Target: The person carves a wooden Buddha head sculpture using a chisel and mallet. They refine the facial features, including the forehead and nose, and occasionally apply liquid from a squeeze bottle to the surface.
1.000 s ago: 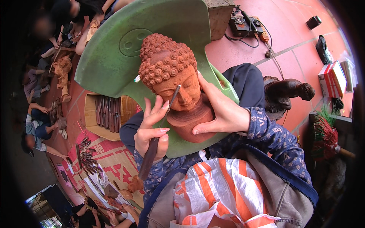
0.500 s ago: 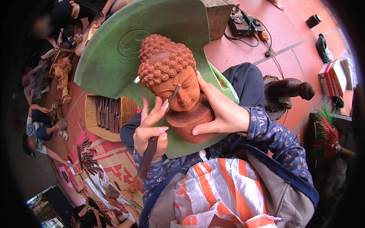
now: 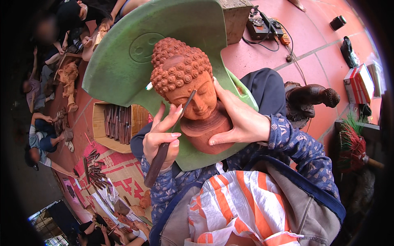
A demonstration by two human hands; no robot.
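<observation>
A reddish-brown carved wooden head (image 3: 186,84) with curled hair knobs rests on a green plastic stool (image 3: 123,61) lying across my lap. My left hand (image 3: 162,139) grips a dark-handled carving chisel (image 3: 158,162); its thin blade reaches up to the carved face near the eye. My right hand (image 3: 242,119) cups the side and base of the head, fingers spread along the cheek.
A wooden tray of chisels (image 3: 117,125) lies left of my knee, and more tools lie on a patterned mat (image 3: 96,174). A dark carved figure (image 3: 310,98) sits on the red tiled floor at right. Other people work at the left and bottom edges.
The chisel tip has shifted slightly on the face; both hands keep their hold and the head stays in place.
</observation>
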